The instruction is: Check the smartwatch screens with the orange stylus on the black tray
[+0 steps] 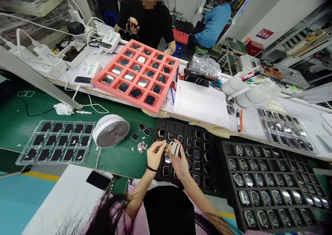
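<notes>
In my right hand (181,164) is a row of several watch cases (173,148), stacked face to face, light metal with a yellowish one near the left end. My left hand (155,156) has its thumb and forefinger pinched together at the left end of that stack; whatever lies between those fingertips is too small to make out. Below both hands lies a black foam tray (211,181) with square watch parts in its pockets, partly hidden by my hands. Left of it, loose dark square screens (135,137) and small pinkish pieces (141,146) lie on the green mat.
A round white fan (111,131) stands left, beside a clear blister tray (59,122). Further black trays (228,159) of watches are at right. On the raised shelf sit a pink foam tray (166,102) and paper sheets (201,102). A person in black (147,20) sits opposite.
</notes>
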Action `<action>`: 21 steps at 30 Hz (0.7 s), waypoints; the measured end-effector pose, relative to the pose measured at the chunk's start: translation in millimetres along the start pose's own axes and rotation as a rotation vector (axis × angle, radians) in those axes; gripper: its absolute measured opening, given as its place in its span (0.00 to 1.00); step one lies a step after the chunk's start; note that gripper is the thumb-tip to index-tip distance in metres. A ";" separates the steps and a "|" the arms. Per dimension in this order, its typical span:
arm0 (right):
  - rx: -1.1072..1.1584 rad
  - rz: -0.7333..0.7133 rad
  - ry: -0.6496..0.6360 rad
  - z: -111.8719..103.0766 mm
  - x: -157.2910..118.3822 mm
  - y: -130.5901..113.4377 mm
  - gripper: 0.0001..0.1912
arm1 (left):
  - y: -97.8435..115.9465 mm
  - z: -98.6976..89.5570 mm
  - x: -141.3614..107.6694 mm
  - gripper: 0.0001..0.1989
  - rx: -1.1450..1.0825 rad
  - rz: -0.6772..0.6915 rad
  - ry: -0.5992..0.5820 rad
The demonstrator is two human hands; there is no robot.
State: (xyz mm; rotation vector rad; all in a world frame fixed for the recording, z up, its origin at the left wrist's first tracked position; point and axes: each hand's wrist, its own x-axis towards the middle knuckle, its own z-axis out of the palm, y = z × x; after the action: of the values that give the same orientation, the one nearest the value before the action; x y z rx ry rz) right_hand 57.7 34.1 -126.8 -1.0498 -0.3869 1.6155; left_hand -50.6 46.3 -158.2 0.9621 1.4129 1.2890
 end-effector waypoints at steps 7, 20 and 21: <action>-0.064 -0.111 0.043 3.3 -8.9 1.3 0.19 | 14.2 14.4 -9.6 0.11 -0.210 -0.051 0.111; -0.170 -0.154 0.021 1.6 -11.8 3.9 0.23 | 17.8 15.6 -11.8 0.10 -0.274 -0.103 0.132; -0.173 -0.150 0.023 1.5 -12.2 4.2 0.23 | 17.3 16.1 -12.1 0.10 -0.283 -0.109 0.129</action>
State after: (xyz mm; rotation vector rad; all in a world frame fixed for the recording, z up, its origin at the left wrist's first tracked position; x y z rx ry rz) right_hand 53.7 22.1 -123.8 -1.1407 -0.5846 1.4540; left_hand -33.1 40.7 -139.1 0.6140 1.3158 1.4427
